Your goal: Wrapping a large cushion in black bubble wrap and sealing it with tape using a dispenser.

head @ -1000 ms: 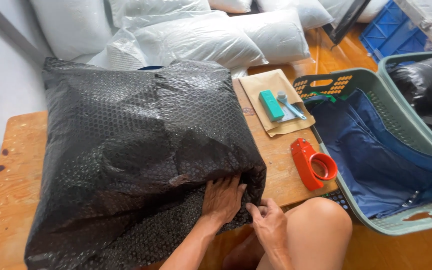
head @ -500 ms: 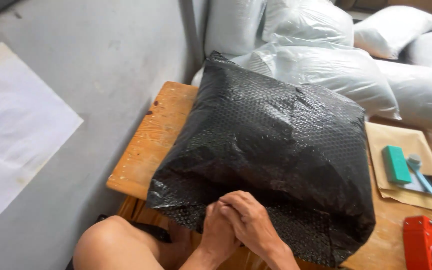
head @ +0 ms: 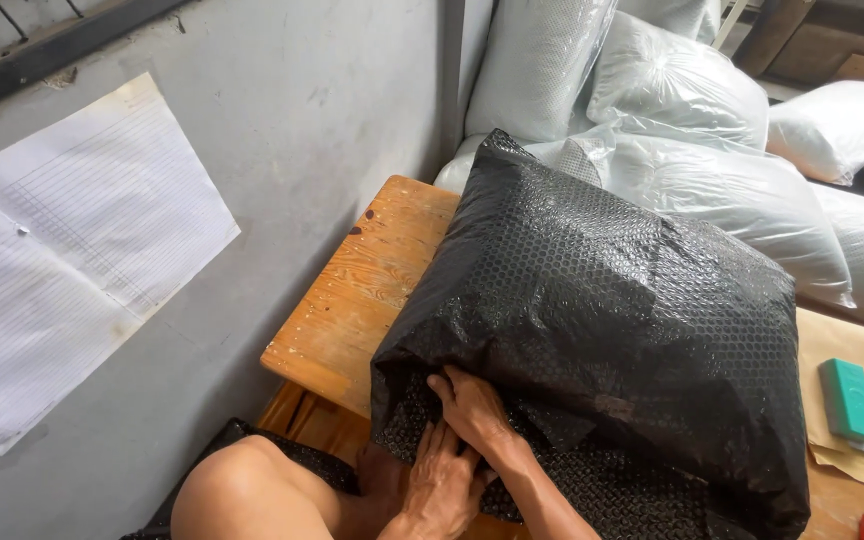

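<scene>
While your right hand (head: 472, 415) presses flat on the black bubble-wrap parcel's (head: 602, 320) near edge, your left hand (head: 442, 485) (fingers spread) grips the flap beneath; parcel lies on the wooden table (head: 362, 290)

Both hands meet low and close, right hand (head: 472, 410) laid flat over left hand (head: 439, 480), fingers extended.
</scene>
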